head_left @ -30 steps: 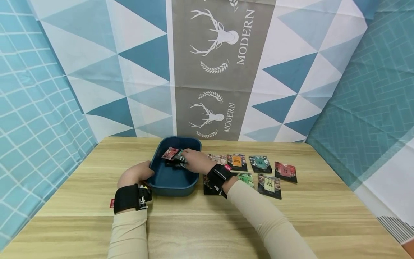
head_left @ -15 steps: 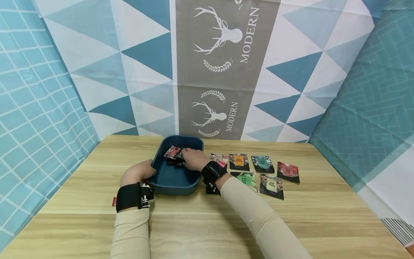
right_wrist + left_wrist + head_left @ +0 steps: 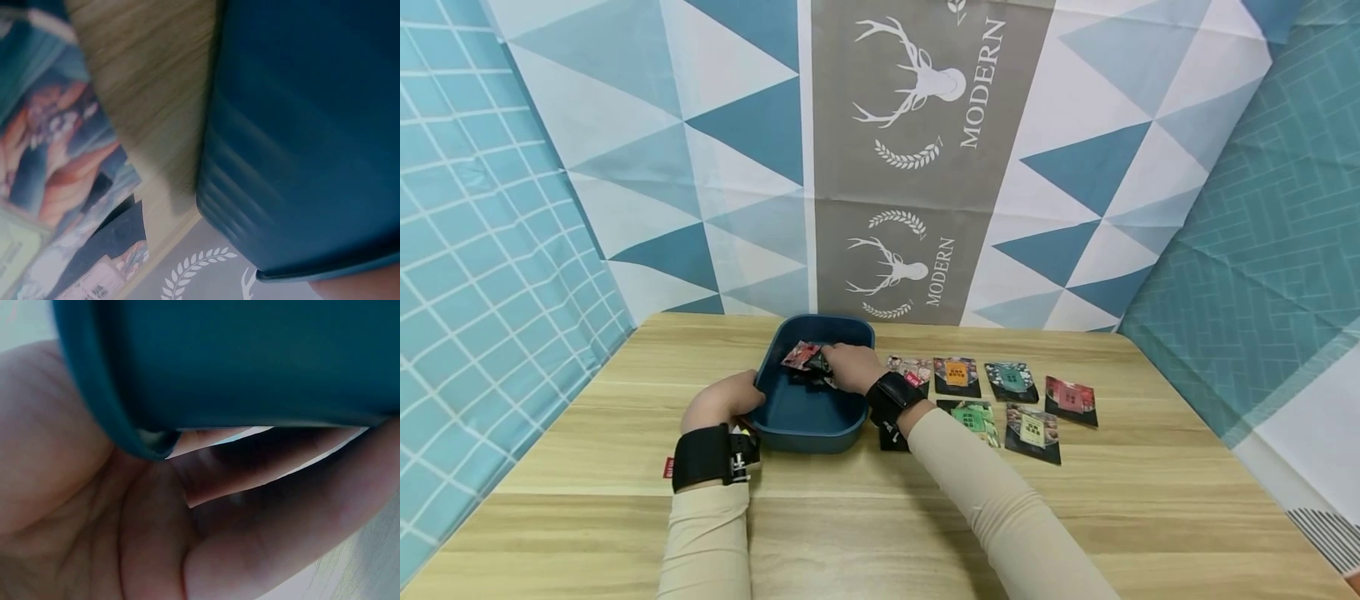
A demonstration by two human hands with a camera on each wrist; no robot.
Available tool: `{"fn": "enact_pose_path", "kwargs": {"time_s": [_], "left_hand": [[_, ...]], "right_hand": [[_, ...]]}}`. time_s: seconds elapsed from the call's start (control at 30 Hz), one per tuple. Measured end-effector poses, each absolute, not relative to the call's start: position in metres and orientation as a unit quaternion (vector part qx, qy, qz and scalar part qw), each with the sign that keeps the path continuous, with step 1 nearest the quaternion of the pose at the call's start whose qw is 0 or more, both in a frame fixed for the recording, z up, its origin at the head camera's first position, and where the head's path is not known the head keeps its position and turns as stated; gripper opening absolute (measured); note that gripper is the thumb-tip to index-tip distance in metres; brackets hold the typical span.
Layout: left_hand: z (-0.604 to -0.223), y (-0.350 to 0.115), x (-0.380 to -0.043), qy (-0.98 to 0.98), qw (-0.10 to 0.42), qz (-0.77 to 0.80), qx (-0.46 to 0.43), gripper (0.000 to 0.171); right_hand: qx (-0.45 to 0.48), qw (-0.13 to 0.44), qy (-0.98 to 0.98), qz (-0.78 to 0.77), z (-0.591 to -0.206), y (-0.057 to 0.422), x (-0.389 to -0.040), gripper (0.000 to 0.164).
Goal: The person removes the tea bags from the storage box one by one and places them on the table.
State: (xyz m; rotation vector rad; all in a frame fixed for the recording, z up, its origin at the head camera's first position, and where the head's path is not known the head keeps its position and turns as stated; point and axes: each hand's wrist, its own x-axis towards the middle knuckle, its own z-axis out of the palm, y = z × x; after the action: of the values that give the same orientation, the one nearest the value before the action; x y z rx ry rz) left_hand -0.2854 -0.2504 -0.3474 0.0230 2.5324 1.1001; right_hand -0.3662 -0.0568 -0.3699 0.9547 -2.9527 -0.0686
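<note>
A dark blue plastic bin (image 3: 808, 443) stands on the table. At its left rim my left hand (image 3: 722, 402) holds on, with the rim between thumb and fingers, as the left wrist view shows on the bin wall (image 3: 262, 369). My right hand (image 3: 853, 369) reaches over the right side into the bin and pinches a dark packet (image 3: 817, 362). Beside that packet, a red packet (image 3: 801, 354) lies in the bin, with dark packaging under it. In the right wrist view the bin's outer wall (image 3: 300, 144) hides the right fingertips and the packet.
Right of the bin lie several flat packets in two rough rows, among them an orange one (image 3: 957, 377), a teal one (image 3: 1011, 382), a red one (image 3: 1071, 401), a green one (image 3: 973, 420) and a yellow-labelled one (image 3: 1032, 432). A patterned wall cloth (image 3: 745, 208) hangs behind the table.
My right hand has shifted slightly left within the bin, still pinching the dark packet. The left hand keeps its hold on the rim. The head view has shifted slightly.
</note>
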Motion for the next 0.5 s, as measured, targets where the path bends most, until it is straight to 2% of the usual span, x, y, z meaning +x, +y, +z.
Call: {"fn": "enact_pose_path", "kwargs": {"time_s": [0.1, 0.33, 0.5], "left_hand": [[-0.347, -0.25, -0.285, 0.905, 0.188, 0.381, 0.012, 0.046], [-0.348, -0.249, -0.284, 0.889, 0.185, 0.419, -0.002, 0.042], [-0.349, -0.25, -0.284, 0.888, 0.185, 0.421, 0.002, 0.04]], "right_hand": [[0.312, 0.019, -0.95, -0.025, -0.371, -0.056, -0.366, 0.037], [0.331, 0.011, -0.943, -0.034, -0.37, -0.052, -0.361, 0.049], [0.351, 0.003, -0.936, -0.035, -0.369, -0.051, -0.352, 0.052]]}}
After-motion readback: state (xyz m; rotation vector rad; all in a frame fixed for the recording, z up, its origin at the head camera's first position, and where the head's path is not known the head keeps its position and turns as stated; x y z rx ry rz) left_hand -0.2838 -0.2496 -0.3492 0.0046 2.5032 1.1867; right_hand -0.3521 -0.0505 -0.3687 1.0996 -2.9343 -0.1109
